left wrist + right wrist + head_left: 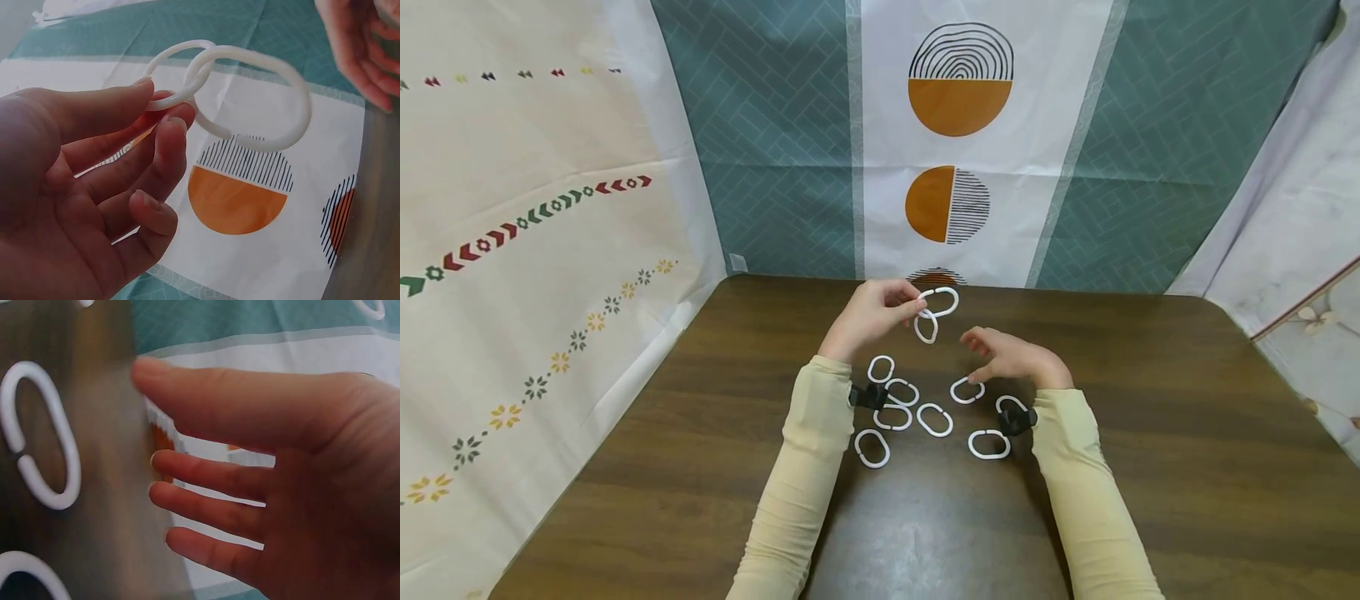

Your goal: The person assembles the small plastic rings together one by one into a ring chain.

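My left hand (872, 315) is raised over the far part of the table, pinching a white oval plastic C-ring (181, 45) between thumb and fingertips. Linked through it is a second white ring (303, 106), which juts out past the fingertips and has a small gap in its side. To the right, my right hand (1018, 358) holds nothing, its fingers extended and thumb apart. In the head view its thumb overlaps a loose white ring (953, 390); the right wrist view has a split ring (72, 450) left of the fingertips.
Several more loose white rings lie on the brown wooden table (700, 467), among them one ring (951, 425) in the middle and another (988, 457) near the right wrist. A patterned cloth (775, 150) hangs behind the table's far edge.
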### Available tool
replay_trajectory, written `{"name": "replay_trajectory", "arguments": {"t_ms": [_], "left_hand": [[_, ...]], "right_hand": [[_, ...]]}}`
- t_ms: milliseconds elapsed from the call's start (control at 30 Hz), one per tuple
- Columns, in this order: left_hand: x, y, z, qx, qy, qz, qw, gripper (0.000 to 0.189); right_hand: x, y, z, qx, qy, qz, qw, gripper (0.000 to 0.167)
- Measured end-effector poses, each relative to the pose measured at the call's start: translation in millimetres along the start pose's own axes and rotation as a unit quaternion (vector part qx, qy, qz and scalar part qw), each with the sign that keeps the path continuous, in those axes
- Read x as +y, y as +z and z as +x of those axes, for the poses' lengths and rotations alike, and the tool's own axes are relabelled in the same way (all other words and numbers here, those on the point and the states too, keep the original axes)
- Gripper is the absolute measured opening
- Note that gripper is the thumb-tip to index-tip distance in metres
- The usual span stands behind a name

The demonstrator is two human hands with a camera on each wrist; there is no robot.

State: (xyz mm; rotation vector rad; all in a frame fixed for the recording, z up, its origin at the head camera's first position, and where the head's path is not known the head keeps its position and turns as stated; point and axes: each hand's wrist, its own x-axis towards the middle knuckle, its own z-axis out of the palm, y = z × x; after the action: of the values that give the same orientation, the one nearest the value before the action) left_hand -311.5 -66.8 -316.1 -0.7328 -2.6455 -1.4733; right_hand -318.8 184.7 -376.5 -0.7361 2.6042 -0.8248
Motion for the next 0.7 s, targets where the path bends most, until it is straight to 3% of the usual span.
{"name": "replay_trajectory", "arguments": {"t_ms": [167,500,700], "left_hand": [[-1.7,-1.5,2.3,-0.010,-0.003,0.018,0.9998,0.013],[-5.7,1.5,4.5,-0.024,0.009,0.026,0.9993,0.015],[-6.0,1.9,5.2,-0.027,0.006,0.030,0.9992,0.012]], "right_hand": [[8,9,6.4,-0.027,-0.005,-0.023,0.9994,0.058],[9,23,17.4,-0.040,-0.018,-0.063,0.9970,0.023],[9,23,18.3,-0.059,-0.030,-0.067,0.9955,0.012]]}}
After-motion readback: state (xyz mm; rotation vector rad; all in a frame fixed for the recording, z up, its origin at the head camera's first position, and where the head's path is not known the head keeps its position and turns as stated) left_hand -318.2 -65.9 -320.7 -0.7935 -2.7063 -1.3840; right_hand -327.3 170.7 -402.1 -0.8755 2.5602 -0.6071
